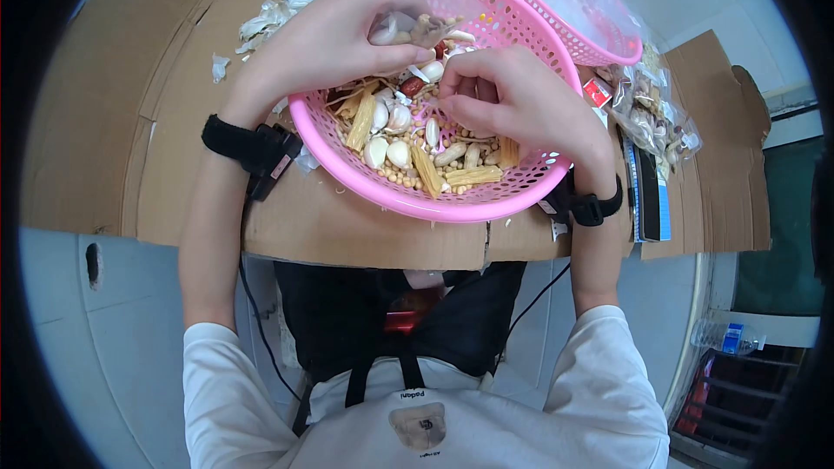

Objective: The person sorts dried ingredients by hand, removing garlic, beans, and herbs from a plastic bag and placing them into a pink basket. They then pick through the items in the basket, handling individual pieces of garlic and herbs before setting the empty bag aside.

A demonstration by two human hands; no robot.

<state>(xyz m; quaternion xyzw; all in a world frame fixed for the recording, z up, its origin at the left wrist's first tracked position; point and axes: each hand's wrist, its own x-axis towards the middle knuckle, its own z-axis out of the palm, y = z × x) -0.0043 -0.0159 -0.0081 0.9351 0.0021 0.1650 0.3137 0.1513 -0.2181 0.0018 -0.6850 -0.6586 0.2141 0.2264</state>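
Observation:
A pink perforated basket (326, 161) sits on the cardboard-covered table and holds garlic cloves (399, 118), peanuts (451, 154), soybeans, red dates (411, 86) and yellow dried sticks (426, 171). Over its upper left part, my left hand (352, 39) is closed round a small clear plastic bag (415, 29) with pale pieces inside. My right hand (512, 95) is over the right part of the basket, its thumb and fingers pinched together. Whatever is between those fingertips, if anything, is too small to tell.
A second pink basket (630, 56) with clear plastic stands at the back right. Beside it lie filled plastic bags (656, 113) and a blue-and-black box (647, 195). Garlic skins (265, 22) are scattered at the back left. Cables hang from both wrist devices.

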